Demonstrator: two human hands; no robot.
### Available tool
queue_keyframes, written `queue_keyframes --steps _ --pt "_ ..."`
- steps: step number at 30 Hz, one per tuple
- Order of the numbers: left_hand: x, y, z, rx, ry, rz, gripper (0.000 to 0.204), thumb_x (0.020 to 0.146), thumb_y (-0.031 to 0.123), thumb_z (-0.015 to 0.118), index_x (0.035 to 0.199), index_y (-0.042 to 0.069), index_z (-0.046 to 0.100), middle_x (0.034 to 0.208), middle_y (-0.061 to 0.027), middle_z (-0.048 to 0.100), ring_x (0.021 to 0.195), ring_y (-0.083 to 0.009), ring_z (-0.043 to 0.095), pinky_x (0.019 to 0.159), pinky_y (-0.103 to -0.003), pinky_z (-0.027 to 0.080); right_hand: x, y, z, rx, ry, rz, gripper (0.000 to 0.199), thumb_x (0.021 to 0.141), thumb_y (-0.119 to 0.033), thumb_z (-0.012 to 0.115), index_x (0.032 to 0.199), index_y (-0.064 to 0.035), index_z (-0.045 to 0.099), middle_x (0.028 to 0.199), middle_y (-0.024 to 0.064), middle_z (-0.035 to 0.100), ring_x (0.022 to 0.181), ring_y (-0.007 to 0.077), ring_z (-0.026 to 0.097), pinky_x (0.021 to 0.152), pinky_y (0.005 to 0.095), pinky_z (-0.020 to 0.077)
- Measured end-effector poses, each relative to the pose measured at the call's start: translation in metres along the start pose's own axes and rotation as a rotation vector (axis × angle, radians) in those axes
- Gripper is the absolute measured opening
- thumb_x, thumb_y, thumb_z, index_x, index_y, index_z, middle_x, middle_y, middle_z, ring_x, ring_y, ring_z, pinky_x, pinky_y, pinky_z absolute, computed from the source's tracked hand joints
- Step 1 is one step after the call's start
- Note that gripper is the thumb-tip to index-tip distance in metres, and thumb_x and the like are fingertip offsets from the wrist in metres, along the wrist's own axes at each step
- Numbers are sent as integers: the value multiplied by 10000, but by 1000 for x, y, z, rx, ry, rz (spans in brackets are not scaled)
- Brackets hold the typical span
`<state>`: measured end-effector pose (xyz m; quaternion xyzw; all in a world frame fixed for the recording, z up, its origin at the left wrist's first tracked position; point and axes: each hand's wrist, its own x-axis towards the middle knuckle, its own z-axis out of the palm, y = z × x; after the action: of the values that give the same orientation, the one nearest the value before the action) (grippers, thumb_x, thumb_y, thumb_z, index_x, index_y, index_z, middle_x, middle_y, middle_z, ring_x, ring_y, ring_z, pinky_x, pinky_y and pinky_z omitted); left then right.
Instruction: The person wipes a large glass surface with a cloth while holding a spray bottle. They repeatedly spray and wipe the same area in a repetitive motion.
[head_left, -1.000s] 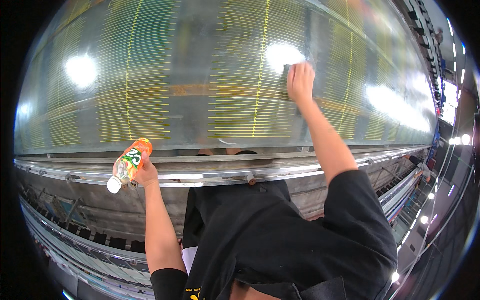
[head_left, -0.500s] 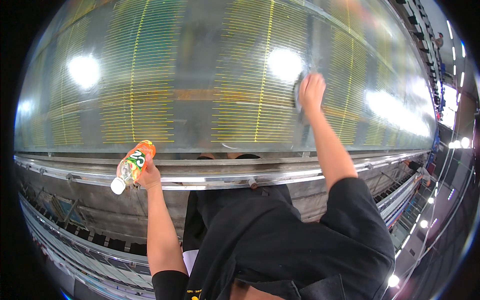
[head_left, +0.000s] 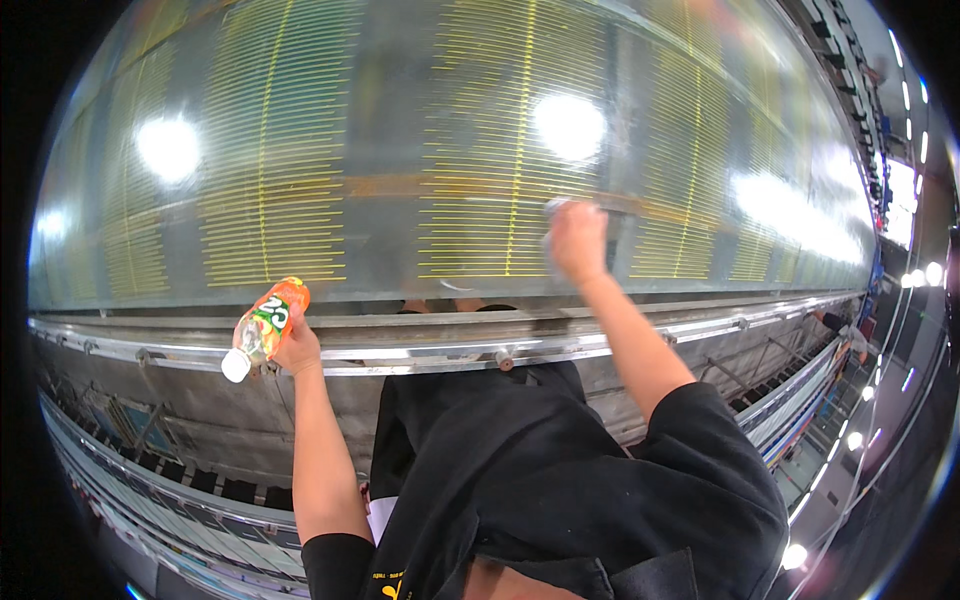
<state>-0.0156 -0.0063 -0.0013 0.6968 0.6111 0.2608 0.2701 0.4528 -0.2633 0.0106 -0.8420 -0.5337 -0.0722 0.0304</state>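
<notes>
Rail (head_left: 440, 361) between black shirt (head_left: 600, 480) and ruled panel (head_left: 385, 235), bright lamps (head_left: 934, 273) far right.

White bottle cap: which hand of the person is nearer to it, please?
Left. The left hand grips the orange-labelled bottle, just right of the white cap; the right hand, with a pale object, is much farther right, at the yellow-lined surface.

Place: workshop hall | Signs: long yellow-ruled worktable (head_left: 388, 245), metal rail (head_left: 440, 361), overhead lights (head_left: 934, 273)
</notes>
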Motion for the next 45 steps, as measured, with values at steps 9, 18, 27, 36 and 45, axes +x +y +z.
queue_keyframes --steps 9,18,27,36,45 --pt "7 0 3 75 19 3 693 995 600 679 1333 -4 638 1307 -153 707 1228 -359 648 1064 -445 487 82 -163 4 316 40 48 90 960 -151 611 1012 -77 608 982 142 623 964 321 620 853 491 462" --pt "10 24 7 43 29 98 728 972 661 680 1308 16 635 1240 -124 683 1154 -352 640 1030 -451 486 13 53 10 -13 288 592 147 1024 -196 554 1058 -77 631 1013 127 630 983 371 599 829 517 430" --pt "2 -8 -3 146 -45 -11 655 1028 571 639 1355 3 651 1380 -161 688 1286 -376 621 1107 -463 458 32 -150 -18 510 -46 -285 266 893 -101 665 1158 -104 649 1184 128 673 1079 320 645 993 523 473" --pt "3 9 6 5 75 134 754 918 583 774 1350 9 546 1283 -144 646 1200 -333 626 1073 -438 470 168 110 42 -176 304 801 191 1039 -220 552 1092 -58 638 1088 143 654 1036 382 635 862 546 461" --pt "7 22 1 -168 52 42 818 823 590 875 1289 4 543 1227 -125 646 1145 -275 649 1006 -400 522 343 -140 55 105 190 187 219 1017 -259 565 1112 -80 647 1136 133 676 1108 335 631 944 516 467"
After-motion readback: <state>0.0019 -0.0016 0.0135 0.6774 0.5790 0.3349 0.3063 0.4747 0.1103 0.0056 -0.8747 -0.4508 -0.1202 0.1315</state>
